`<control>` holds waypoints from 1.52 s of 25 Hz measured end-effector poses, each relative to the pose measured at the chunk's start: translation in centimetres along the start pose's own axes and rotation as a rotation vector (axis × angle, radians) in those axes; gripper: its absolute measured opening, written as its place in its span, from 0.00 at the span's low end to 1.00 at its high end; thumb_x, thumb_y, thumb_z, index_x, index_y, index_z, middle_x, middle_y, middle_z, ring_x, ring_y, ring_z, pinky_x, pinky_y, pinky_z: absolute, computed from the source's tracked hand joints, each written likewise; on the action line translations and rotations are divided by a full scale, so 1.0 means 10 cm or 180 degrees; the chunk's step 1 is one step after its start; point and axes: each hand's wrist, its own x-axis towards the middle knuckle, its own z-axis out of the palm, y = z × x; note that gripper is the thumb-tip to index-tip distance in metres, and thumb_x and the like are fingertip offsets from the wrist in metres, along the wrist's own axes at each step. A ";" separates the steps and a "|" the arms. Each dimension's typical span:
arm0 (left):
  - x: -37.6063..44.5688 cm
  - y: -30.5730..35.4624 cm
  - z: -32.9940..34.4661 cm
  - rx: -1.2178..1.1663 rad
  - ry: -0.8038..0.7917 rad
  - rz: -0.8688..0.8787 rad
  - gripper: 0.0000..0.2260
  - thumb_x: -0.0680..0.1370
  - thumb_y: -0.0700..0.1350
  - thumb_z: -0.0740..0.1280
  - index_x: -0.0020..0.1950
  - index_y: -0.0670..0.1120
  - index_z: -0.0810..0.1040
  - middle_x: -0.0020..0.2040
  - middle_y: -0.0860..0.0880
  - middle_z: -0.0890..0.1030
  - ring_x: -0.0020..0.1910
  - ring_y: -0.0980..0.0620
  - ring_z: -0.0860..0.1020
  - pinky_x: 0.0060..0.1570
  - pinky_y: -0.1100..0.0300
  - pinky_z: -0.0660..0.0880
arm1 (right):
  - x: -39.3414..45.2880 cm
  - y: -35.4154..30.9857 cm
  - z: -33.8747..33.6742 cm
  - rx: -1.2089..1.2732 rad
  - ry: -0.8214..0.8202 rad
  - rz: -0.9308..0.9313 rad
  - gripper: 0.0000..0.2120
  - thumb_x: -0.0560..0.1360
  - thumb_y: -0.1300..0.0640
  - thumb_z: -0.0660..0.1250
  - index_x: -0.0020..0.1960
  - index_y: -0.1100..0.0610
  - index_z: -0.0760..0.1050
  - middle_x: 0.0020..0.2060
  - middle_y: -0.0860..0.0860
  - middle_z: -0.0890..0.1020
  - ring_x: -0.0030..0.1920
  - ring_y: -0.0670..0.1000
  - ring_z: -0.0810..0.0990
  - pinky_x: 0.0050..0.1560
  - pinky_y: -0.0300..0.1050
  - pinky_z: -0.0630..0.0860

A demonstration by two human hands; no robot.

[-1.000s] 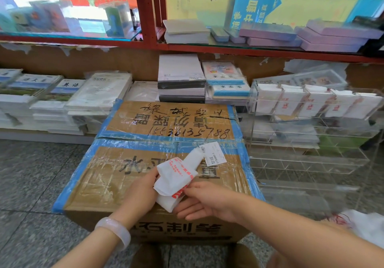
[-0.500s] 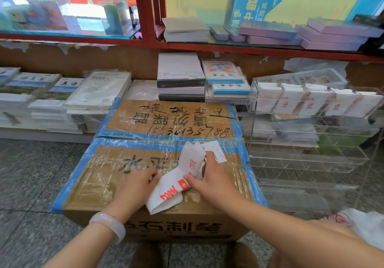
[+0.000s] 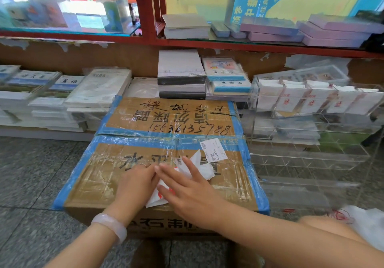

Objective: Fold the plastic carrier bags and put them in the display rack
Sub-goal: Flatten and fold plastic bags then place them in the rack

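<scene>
Right now I've got both hands flat on the carrier bag (image 3: 197,167), pinned to the top of the taped cardboard box (image 3: 116,176); left hand (image 3: 136,181) and right hand (image 3: 187,191) press with straight fingers, gripping nothing. The bag's long axis runs from 7 to 1 o'clock under my right palm. The display rack (image 3: 307,155) stands at 3 o'clock, so I judge the right hand nearer for placing.

Speckled grey stone floor (image 3: 31,174), red-framed glass shelving (image 3: 143,14) w/ books.
</scene>
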 end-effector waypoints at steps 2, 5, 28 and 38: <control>0.03 0.00 0.06 0.0095 -0.0141 0.0006 0.11 0.80 0.50 0.57 0.60 0.52 0.73 0.51 0.51 0.77 0.49 0.50 0.77 0.46 0.59 0.72 | 0.06 -0.04 -0.12 0.0331 0.0547 -0.0186 0.13 0.78 0.58 0.61 0.59 0.55 0.79 0.69 0.56 0.71 0.73 0.55 0.62 0.74 0.62 0.48; 0.06 0.00 0.08 0.0027 -0.0288 0.0044 0.10 0.79 0.54 0.57 0.55 0.52 0.73 0.45 0.51 0.75 0.41 0.50 0.74 0.43 0.58 0.73 | 0.09 -0.18 -0.15 0.0829 0.0496 -0.0194 0.18 0.78 0.57 0.57 0.66 0.55 0.74 0.70 0.55 0.70 0.73 0.53 0.62 0.73 0.59 0.52; -0.42 -0.05 0.18 0.0237 -0.0696 0.1069 0.44 0.68 0.74 0.34 0.70 0.46 0.23 0.70 0.46 0.25 0.72 0.54 0.28 0.70 0.58 0.30 | -0.39 0.44 0.12 0.1227 -0.2276 0.1811 0.38 0.61 0.35 0.20 0.69 0.49 0.26 0.70 0.46 0.29 0.72 0.47 0.30 0.67 0.55 0.26; -0.30 -0.14 -0.21 -0.1494 -0.0756 0.0188 0.16 0.81 0.48 0.58 0.67 0.45 0.73 0.66 0.49 0.74 0.62 0.51 0.74 0.58 0.65 0.69 | -0.53 0.91 -0.12 0.1518 -0.0624 0.3686 0.23 0.82 0.50 0.47 0.76 0.56 0.57 0.73 0.56 0.62 0.73 0.55 0.61 0.72 0.58 0.55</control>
